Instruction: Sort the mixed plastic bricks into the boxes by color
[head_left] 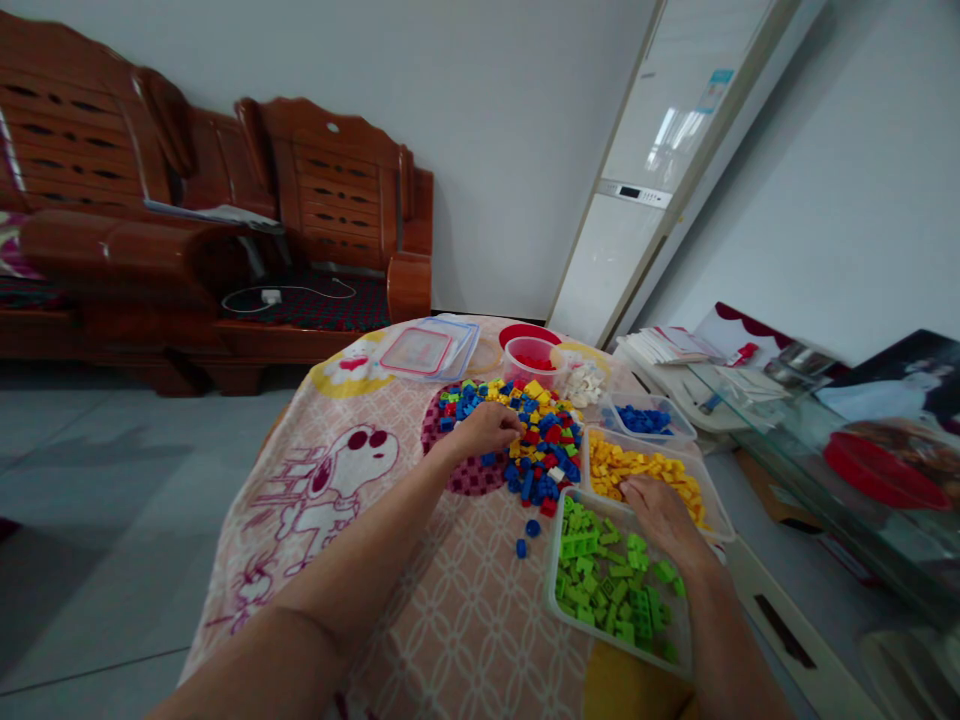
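Observation:
My left hand (pixel 489 428) is over a mixed pile of toy building bricks (pixel 536 425) in blue, yellow, red, green and white. Its fingers are curled together, and whatever they hold is hidden. At the near edge of a clear box of yellow bricks (pixel 645 462), my right hand (pixel 660 508) has its fingertips bent down and close together at the bricks. What is between them, if anything, cannot be made out. Closer to me, a clear box of green bricks (pixel 600 575) sits left of my right forearm. Two loose blue bricks (pixel 526 538) lie on the tablecloth.
Beyond the yellow box is a clear box of blue bricks (pixel 643 420). White bricks (pixel 585 384) lie near a round tub of red bricks (pixel 534 362). Box lids (pixel 427 352) are stacked at the far left. A glass-topped table (pixel 795 430) stands to the right.

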